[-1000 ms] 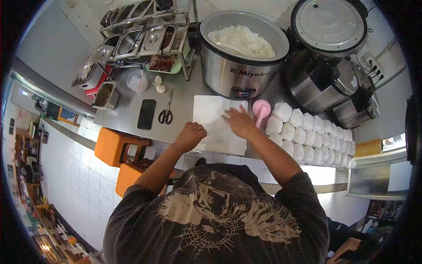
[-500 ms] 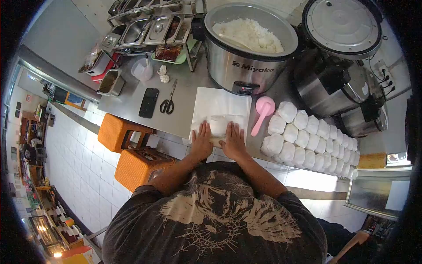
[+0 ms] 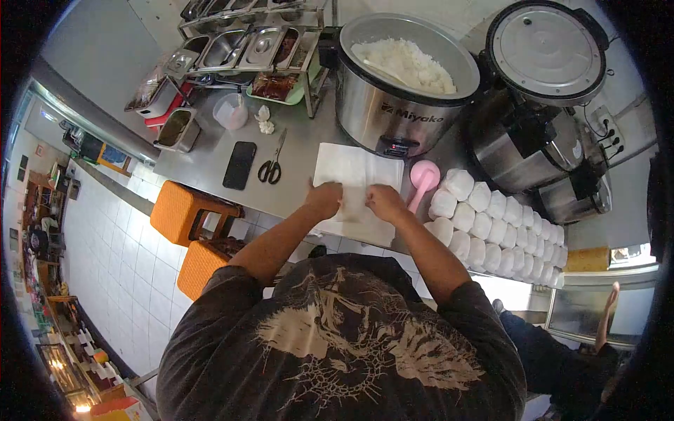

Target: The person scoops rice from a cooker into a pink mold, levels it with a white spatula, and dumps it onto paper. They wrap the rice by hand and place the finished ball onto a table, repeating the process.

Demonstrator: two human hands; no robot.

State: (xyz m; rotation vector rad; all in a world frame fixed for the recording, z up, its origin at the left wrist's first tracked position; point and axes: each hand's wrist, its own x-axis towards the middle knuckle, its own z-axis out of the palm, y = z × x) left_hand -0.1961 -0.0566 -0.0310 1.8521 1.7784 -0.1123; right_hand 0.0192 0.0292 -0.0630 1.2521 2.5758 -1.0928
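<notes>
White wrapping paper (image 3: pixel 357 163) lies in a stack at the counter's front edge, below the rice cooker. My left hand (image 3: pixel 325 200) is closed on the left side of the top sheet of paper. Opposite it, my right hand (image 3: pixel 384 203) has its fingers curled in on the right side of the sheet. Between the two hands the white paper is raised and slightly blurred; what lies inside it cannot be made out. A pink rice scoop (image 3: pixel 424 177) rests just right of my right hand. Several rows of white wrapped bundles (image 3: pixel 484 224) are piled further right.
A rice cooker (image 3: pixel 404 116) full of rice (image 3: pixel 406 64) stands behind the paper, with another open-lidded cooker (image 3: pixel 523 140) to its right. Scissors (image 3: pixel 272 165), a phone (image 3: pixel 239 165) and a plastic cup (image 3: pixel 230 112) lie left. Orange stools (image 3: pixel 184 214) stand below; another person (image 3: pixel 562 358) is at lower right.
My hands have gone from lying flat beside the white bundle to curled fingers on the paper's sides, slightly higher up. A person has come further into view at lower right.
</notes>
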